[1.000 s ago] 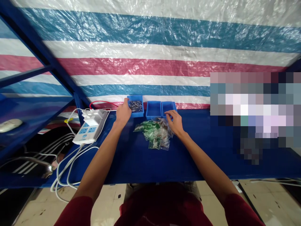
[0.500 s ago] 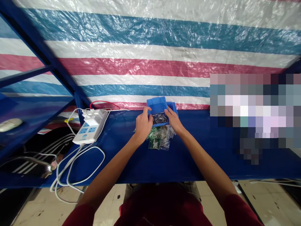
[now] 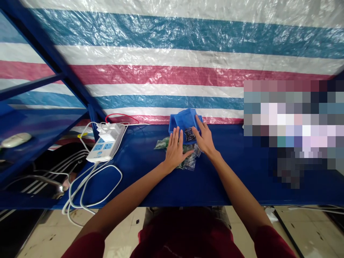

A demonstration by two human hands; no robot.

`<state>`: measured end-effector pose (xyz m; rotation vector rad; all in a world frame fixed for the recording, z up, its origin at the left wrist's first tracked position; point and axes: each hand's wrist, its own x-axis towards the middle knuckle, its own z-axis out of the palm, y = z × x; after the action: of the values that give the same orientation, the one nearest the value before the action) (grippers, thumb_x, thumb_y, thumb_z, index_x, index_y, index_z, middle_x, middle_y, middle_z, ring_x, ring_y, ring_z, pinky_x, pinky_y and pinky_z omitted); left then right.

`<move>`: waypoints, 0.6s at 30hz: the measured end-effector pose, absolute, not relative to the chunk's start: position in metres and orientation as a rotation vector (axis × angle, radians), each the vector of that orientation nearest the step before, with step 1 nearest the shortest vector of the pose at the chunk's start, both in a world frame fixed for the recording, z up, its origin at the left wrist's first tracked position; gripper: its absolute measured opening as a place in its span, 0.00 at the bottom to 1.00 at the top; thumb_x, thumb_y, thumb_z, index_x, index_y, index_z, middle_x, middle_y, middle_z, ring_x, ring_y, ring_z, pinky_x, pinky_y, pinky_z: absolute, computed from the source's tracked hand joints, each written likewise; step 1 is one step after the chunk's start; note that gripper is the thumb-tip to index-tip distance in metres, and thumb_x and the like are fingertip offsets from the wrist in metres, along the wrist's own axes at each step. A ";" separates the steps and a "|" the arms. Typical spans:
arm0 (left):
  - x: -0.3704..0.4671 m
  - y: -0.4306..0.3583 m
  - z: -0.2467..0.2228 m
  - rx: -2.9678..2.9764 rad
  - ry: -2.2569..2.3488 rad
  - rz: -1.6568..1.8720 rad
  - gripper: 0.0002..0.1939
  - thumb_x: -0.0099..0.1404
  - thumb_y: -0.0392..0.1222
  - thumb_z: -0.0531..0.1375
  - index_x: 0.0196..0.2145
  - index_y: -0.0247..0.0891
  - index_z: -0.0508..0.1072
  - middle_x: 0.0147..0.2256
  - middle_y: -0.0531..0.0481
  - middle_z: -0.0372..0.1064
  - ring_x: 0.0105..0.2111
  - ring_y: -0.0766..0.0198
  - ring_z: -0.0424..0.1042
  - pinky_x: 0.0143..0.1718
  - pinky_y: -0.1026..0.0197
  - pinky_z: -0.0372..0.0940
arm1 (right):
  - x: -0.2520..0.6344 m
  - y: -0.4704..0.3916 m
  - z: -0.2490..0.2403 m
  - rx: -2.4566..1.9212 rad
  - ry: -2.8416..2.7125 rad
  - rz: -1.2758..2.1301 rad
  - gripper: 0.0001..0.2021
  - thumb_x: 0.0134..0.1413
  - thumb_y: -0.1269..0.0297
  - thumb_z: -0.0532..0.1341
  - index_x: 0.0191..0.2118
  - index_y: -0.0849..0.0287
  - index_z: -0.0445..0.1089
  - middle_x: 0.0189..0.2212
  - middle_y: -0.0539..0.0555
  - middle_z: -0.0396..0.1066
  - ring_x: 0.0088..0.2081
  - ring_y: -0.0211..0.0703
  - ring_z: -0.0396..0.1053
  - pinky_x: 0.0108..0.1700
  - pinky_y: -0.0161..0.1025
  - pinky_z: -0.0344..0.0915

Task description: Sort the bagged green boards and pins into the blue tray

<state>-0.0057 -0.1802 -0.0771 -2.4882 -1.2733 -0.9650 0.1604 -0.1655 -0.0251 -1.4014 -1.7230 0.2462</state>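
Note:
A small blue plastic bin (image 3: 185, 118) is tilted at the back of the blue table, with small dark and silvery metal pieces (image 3: 190, 134) heaped at its near end. My right hand (image 3: 205, 139) grips the bin's right side, the thumb at the near inner edge and the fingers along the outer wall. Just left of it, my left hand (image 3: 175, 152) is open, fingers stretched forward and thumb out, over clear plastic bags (image 3: 189, 163) with small parts inside. A green-tinted bag (image 3: 161, 143) shows beside its fingers. Behind the tilted bin is another blue bin (image 3: 172, 122), partly hidden.
At the left, a white power strip (image 3: 100, 154) holds plugged-in chargers, and its looped white cable (image 3: 120, 175) hangs over the table edge (image 3: 150, 206). Blue frame posts (image 3: 92, 122) stand at left. A striped plastic sheet (image 3: 161, 75) closes the back. The right side is pixelated.
My left hand has let go of the bin and moved nearer, opening over the bags. The held bin has shifted right and tilted, with its metal pieces gathered toward the near right.

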 end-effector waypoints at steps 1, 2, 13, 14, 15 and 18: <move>-0.004 -0.179 -0.078 -2.489 -1.291 -0.946 0.53 0.65 0.64 0.52 0.68 0.28 0.25 0.68 0.29 0.34 0.69 0.44 0.33 0.66 0.40 0.43 | 0.159 -0.167 -0.026 -1.415 -1.737 0.221 0.31 0.65 0.44 0.44 0.69 0.51 0.48 0.55 0.61 0.64 0.54 0.56 0.66 0.53 0.54 0.64; -0.004 -0.178 -0.079 -2.487 -1.308 -0.932 0.52 0.66 0.62 0.52 0.68 0.28 0.24 0.68 0.29 0.33 0.69 0.44 0.33 0.66 0.40 0.43 | 0.157 -0.168 -0.027 -1.429 -1.749 0.198 0.31 0.65 0.44 0.43 0.69 0.51 0.47 0.54 0.61 0.65 0.52 0.55 0.66 0.52 0.53 0.65; -0.002 -0.177 -0.082 -2.489 -1.359 -0.922 0.49 0.68 0.55 0.53 0.68 0.26 0.24 0.68 0.27 0.32 0.68 0.45 0.32 0.65 0.40 0.46 | 0.143 -0.176 -0.033 -1.403 -1.867 0.047 0.31 0.65 0.45 0.43 0.69 0.49 0.45 0.53 0.61 0.60 0.50 0.52 0.68 0.48 0.49 0.69; -0.002 -0.177 -0.082 -2.492 -1.361 -0.922 0.48 0.68 0.54 0.53 0.68 0.26 0.24 0.68 0.27 0.33 0.68 0.45 0.32 0.65 0.40 0.46 | 0.143 -0.177 -0.032 -1.398 -1.872 0.037 0.31 0.65 0.45 0.43 0.69 0.49 0.45 0.53 0.61 0.60 0.50 0.53 0.68 0.48 0.49 0.69; -0.002 -0.177 -0.082 -2.496 -1.361 -0.923 0.47 0.69 0.53 0.52 0.68 0.26 0.25 0.68 0.27 0.33 0.68 0.45 0.31 0.65 0.40 0.46 | 0.143 -0.177 -0.032 -1.400 -1.879 0.024 0.31 0.65 0.45 0.43 0.69 0.50 0.45 0.53 0.61 0.60 0.51 0.53 0.67 0.49 0.49 0.69; -0.002 -0.176 -0.083 -2.507 -1.358 -0.928 0.46 0.69 0.52 0.52 0.68 0.26 0.26 0.68 0.27 0.33 0.68 0.46 0.30 0.66 0.40 0.46 | 0.141 -0.178 -0.031 -1.403 -1.912 -0.023 0.31 0.66 0.47 0.43 0.69 0.51 0.45 0.54 0.62 0.60 0.52 0.54 0.65 0.50 0.50 0.68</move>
<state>-0.0016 -0.1760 -0.0826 -2.5073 -1.3585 -0.9285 0.1412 -0.1780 -0.0313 -1.4031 -1.9116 -0.0231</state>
